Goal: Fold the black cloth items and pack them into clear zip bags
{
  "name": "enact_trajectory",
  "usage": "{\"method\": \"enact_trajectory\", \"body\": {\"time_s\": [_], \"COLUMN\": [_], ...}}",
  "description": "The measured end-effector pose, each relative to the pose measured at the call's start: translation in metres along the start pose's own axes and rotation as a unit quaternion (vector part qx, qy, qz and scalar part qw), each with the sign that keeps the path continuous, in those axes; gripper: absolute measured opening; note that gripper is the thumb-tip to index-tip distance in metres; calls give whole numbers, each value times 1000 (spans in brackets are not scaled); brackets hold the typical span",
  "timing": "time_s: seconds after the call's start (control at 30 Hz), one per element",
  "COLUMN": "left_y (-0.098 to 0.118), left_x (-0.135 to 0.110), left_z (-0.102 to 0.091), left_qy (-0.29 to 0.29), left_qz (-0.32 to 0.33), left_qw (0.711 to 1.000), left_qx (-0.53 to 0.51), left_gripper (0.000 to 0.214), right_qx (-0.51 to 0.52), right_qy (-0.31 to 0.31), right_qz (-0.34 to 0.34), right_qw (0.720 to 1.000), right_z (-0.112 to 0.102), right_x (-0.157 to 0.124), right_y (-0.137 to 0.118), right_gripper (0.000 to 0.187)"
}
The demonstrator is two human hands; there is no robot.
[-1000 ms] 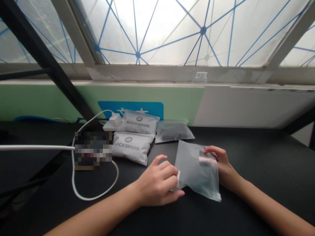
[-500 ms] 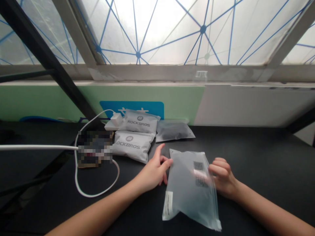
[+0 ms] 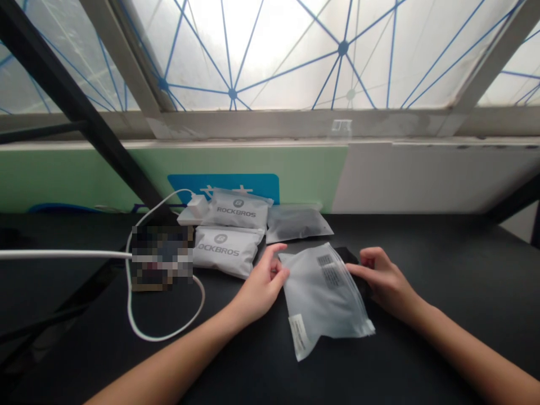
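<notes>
A frosted zip bag [image 3: 323, 298] with a barcode label and a white sticker lies tilted on the black table [image 3: 442, 264]. My left hand [image 3: 261, 284] pinches the bag's far left corner between thumb and fingers. My right hand [image 3: 382, 278] is closed at the bag's far right edge, fingertips on the bag beside a dark item [image 3: 349, 256] that shows just behind the bag. What the dark item is I cannot make out.
Two white ROCKBROS pouches [image 3: 228, 247] lie stacked at the back left, with another frosted bag [image 3: 295, 224] holding something dark beside them. A white charger [image 3: 194, 207] and its looping cable [image 3: 139, 320] lie left. A black diagonal beam [image 3: 84, 112] crosses the window.
The bag was turned and laid flatter. My left hand let go of the sticker corner and took the far left corner; my right hand shifted along the right edge.
</notes>
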State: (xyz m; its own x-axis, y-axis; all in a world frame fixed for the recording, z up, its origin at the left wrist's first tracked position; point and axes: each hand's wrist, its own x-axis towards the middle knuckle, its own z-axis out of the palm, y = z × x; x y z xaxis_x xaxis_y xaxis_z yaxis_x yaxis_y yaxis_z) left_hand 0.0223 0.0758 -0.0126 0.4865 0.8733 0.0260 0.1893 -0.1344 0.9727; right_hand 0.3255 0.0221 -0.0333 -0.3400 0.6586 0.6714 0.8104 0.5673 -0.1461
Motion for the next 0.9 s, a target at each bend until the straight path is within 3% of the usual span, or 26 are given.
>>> {"method": "enact_trajectory", "body": {"time_s": [0.1, 0.33, 0.43, 0.57, 0.67, 0.77, 0.9], "left_y": [-1, 0, 1, 2, 2, 2, 9], "left_x": [-1, -4, -4, -2, 0, -1, -10], "left_z": [1, 0, 0, -1, -8, -14, -8], "left_qy": [5, 6, 17, 30, 40, 34, 99], "left_qz": [20, 17, 10, 2, 4, 45, 214], "left_qw": [999, 998, 999, 998, 993, 960, 873], "left_qx": [45, 65, 48, 51, 113, 275, 428], "left_gripper": [43, 39, 33, 28, 26, 27, 38], "right_qx": [8, 65, 75, 82, 47, 21, -5], "right_qy": [-2, -93, -91, -52, -31, -37, -71], "right_qz": [18, 38, 34, 94, 133, 138, 151], "right_qw": [1000, 993, 992, 991, 990, 989, 986], "right_z": [-5, -2, 1, -2, -9, -12, -8], "right_x": [2, 2, 1, 0, -3, -6, -6], "right_y": [12, 18, 21, 40, 60, 72, 64], "right_gripper": [44, 46, 42, 32, 30, 31, 42]}}
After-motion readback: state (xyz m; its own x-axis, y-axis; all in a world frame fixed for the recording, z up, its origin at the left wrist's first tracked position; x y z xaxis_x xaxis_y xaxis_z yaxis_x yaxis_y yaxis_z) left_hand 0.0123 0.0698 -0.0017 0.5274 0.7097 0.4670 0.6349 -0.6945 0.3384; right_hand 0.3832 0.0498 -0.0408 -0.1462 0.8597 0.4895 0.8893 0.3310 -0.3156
